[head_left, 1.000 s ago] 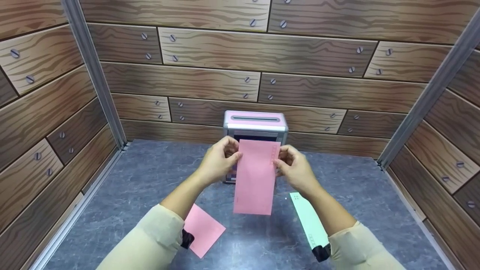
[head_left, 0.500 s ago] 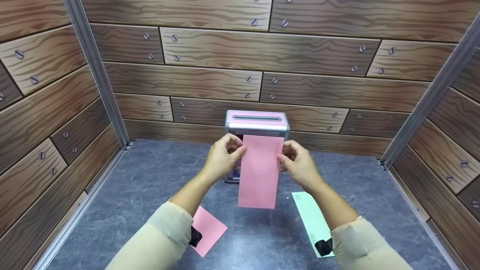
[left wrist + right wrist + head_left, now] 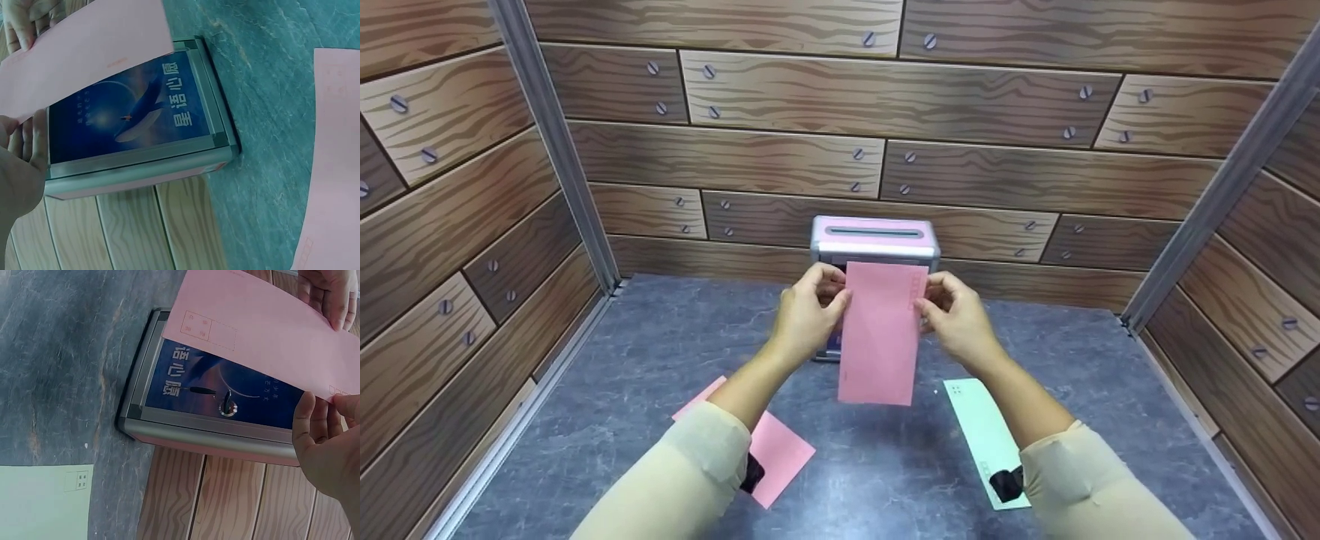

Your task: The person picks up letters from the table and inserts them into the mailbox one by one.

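Now the left hand (image 3: 804, 319) and the right hand (image 3: 956, 319) each pinch a top corner of a pink envelope (image 3: 880, 334). It hangs upright just in front of a box (image 3: 874, 238) with a slot on top. On the gray surface (image 3: 607, 390), another pink envelope (image 3: 784, 454) lies at 7 o'clock and a green envelope (image 3: 981, 431) at 5 o'clock.

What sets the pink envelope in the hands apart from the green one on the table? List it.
Colour: the held envelope is pink, the green envelope pale green. Pose: the pink one hangs upright in front of the box; the green one lies flat on the table. Contact: the left hand and right hand pinch the pink one's top corners; nothing grips the green one. Both are long, with printed squares.
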{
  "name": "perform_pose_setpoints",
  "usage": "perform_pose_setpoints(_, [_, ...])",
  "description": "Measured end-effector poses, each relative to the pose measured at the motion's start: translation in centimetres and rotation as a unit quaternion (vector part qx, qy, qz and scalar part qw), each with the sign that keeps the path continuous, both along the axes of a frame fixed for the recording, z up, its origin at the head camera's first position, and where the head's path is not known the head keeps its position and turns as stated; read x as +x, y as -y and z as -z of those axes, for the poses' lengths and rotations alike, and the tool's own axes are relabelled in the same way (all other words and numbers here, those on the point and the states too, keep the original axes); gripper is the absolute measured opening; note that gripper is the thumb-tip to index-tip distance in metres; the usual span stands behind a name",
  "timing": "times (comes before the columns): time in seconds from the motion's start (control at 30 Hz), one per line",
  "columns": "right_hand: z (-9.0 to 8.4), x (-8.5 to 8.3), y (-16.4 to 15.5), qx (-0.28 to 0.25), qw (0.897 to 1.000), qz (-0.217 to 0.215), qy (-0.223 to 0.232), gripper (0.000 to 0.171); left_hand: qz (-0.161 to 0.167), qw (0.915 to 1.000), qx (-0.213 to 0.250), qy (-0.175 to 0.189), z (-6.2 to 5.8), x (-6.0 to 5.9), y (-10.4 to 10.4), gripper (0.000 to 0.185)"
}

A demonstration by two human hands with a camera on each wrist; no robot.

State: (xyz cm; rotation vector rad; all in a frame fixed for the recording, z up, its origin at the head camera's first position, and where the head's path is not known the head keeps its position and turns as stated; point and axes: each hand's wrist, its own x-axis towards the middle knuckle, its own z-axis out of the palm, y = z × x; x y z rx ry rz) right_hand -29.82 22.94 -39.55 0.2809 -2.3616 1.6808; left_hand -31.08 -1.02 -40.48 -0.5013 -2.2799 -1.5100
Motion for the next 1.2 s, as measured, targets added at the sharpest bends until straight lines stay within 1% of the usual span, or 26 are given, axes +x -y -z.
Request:
perform_pose_setpoints(0.07, [-0.3, -0.1, 0.0, 0.002, 1.000, -0.001, -0.004, 0.018, -0.005, 0.9999, -0.001, -0.016, 0.0, 0.1, -0.1, 0.015])
perform_pose_setpoints(0.17, [-1.0, -0.1, 0.0, 0.008, 1.000, -0.003, -0.014, 0.017, -0.002, 0.9995, 0.004, -0.031, -0.2, 0.1, -0.2, 0.016])
perform_pose_setpoints(0.43, [-2.8, -0.3, -0.1, 0.020, 0.999, -0.010, -0.035, 0.017, 0.005, 0.9979, 0.013, -0.064, -1.4, -0.1, -0.3, 0.016])
perform_pose_setpoints(0.7, [-4.7, -0.2, 0.0, 0.030, 0.998, 0.001, -0.054, 0.015, -0.003, 0.9939, 0.003, -0.110, -3.4, -0.1, -0.1, 0.015])
perform_pose_setpoints(0.9, [-6.4, 0.5, 0.3, 0.025, 0.997, 0.011, -0.071, 0.016, -0.006, 0.9887, 0.011, -0.149, -5.0, 0.4, 0.1, 0.014])
perform_pose_setpoints(1.03, [-7.6, 0.8, 0.6, 0.024, 0.995, 0.017, -0.095, 0.014, -0.006, 0.9845, 0.016, -0.174, -6.1, 0.5, 0.1, 0.014])
perform_pose_setpoints(1.1, [-8.1, 0.7, 0.7, 0.025, 0.994, 0.019, -0.109, 0.014, -0.008, 0.9836, 0.016, -0.180, -6.6, 0.5, 0.1, 0.013])
perform_pose_setpoints(1.2, [-8.7, 0.5, 0.8, 0.027, 0.992, 0.020, -0.124, 0.014, -0.013, 0.9848, 0.015, -0.173, -7.3, 0.4, 0.1, 0.014])
